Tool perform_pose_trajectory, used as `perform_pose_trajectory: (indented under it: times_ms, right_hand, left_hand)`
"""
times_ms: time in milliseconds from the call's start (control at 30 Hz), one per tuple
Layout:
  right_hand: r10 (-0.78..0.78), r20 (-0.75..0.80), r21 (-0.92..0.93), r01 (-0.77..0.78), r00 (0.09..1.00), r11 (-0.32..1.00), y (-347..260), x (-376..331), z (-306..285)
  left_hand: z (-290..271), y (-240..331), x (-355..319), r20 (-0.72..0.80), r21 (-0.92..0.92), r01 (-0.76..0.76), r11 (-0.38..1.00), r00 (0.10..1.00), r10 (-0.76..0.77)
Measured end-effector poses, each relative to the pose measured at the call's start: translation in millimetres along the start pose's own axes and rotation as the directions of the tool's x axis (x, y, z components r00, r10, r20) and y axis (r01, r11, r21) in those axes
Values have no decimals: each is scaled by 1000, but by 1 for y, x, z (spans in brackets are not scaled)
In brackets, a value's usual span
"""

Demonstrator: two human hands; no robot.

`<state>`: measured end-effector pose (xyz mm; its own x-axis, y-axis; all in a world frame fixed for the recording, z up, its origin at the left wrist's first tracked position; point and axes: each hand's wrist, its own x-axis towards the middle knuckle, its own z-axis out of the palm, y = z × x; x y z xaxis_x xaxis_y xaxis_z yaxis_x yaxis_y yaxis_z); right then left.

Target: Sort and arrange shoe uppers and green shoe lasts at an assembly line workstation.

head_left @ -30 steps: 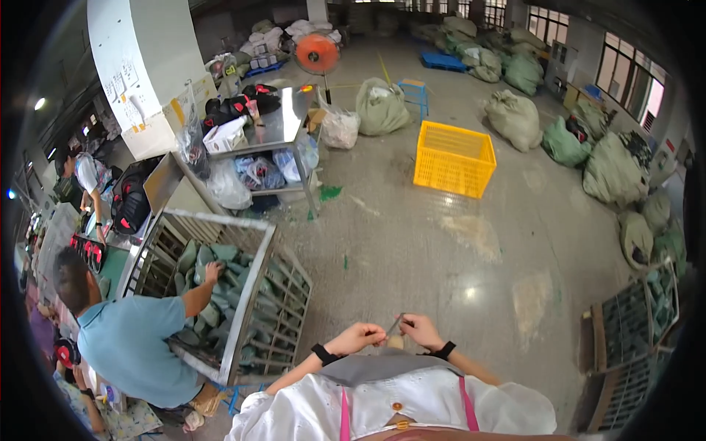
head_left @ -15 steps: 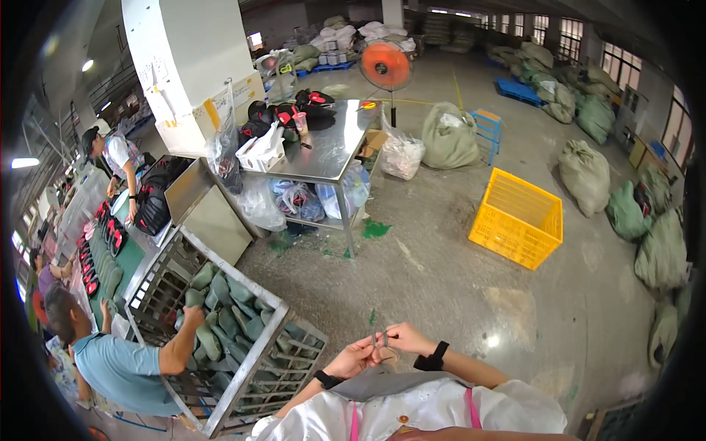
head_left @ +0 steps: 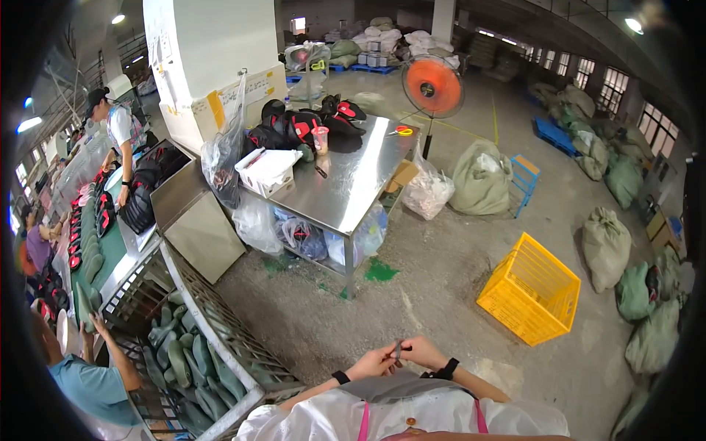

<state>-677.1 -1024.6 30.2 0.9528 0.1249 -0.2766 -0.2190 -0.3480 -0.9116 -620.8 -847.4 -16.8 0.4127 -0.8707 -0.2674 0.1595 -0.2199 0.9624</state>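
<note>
Just in front of my waist, my left hand [head_left: 373, 362] and my right hand [head_left: 425, 353] are close together with fingers pinched. Between them is a thin grey strip [head_left: 398, 349], looped at its upper end; it looks like a cloth tie, but its exact kind is too small to make out. Both hands grip it. Grey cloth [head_left: 393, 387] lies across my white top below the hands. To the left of my arms stands a metal cage cart [head_left: 254, 389] holding many dark green foot-shaped shoe lasts [head_left: 193, 361].
A person in a blue shirt [head_left: 92, 386] works at a green conveyor [head_left: 118, 253] beside the cart. Ahead stands a steel table [head_left: 349, 176] with black-and-red shoes, a box and scissors. A yellow crate [head_left: 529, 290] sits on the floor to the right, with sacks [head_left: 607, 246] beyond.
The view has shifted left and closer to the steel table. My hands still hold the grey strip. The person in blue has turned from the cart to the conveyor, holding a green last.
</note>
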Motion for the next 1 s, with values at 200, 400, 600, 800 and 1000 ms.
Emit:
perform_pose_trajectory:
  times_ms: [200, 400, 600, 800, 1000]
  right_hand:
    - [73, 152, 384, -127, 986, 915, 36, 99, -67]
    - [98, 431, 330, -257, 897, 908, 51, 193, -162]
    - [114, 506, 239, -266, 855, 934, 74, 265, -252]
    - [73, 215, 221, -121, 974, 968, 98, 341, -328]
    - [-137, -62, -377, 104, 989, 920, 110, 411, -405]
  left_hand:
    - [-53, 34, 91, 146, -769, 331, 548, 924, -353]
    - [-125, 83, 186, -174, 550, -40, 834, 971, 162]
    - [-153, 103, 276, -178, 622, 97, 777, 984, 20]
    - [-187, 126, 343, -129, 211, 202, 956, 976, -177]
    - [-249, 138, 471, 35, 134, 66, 989, 997, -72]
